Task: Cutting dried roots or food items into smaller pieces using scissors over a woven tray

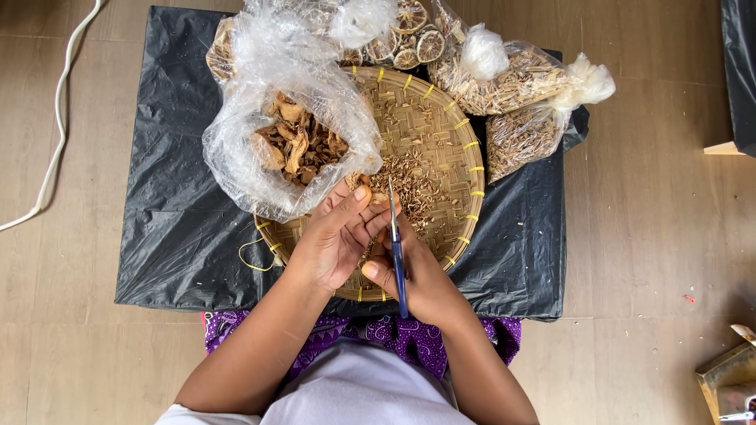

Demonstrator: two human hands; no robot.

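Nearest the camera is the person's white top (354, 393), with purple patterned cloth (409, 334) across the lap just beyond it. Both forearms reach forward from there over a round woven tray (441, 134) that sits on a black plastic sheet (173, 197) spread on the floor.

The right hand (413, 275) is closed around the blue handle of a pair of scissors (396, 252), whose blades point away from the body and stand nearly together; whether they pinch anything between them cannot be told. The left hand (339, 232) lies just beside the blades, fingers curled in toward the thumb and pinched on a small pale dried piece (378, 198) at the fingertips, right against the scissors. Under the blades, a heap of cut bits (409, 185) lies in the middle of the tray.

An open clear bag (291, 118) of brown dried pieces (299, 145) rests on the tray's left half, touching the left hand's fingers. Two knotted bags of pale sticks (504, 83) (524, 134) lie at the tray's far right edge, and a bag of dried citrus slices (417, 43) lies behind it. A yellow rubber band (256, 256) lies on the sheet by the tray's near left rim. A white cable (59, 118) runs along the floor at the far left.
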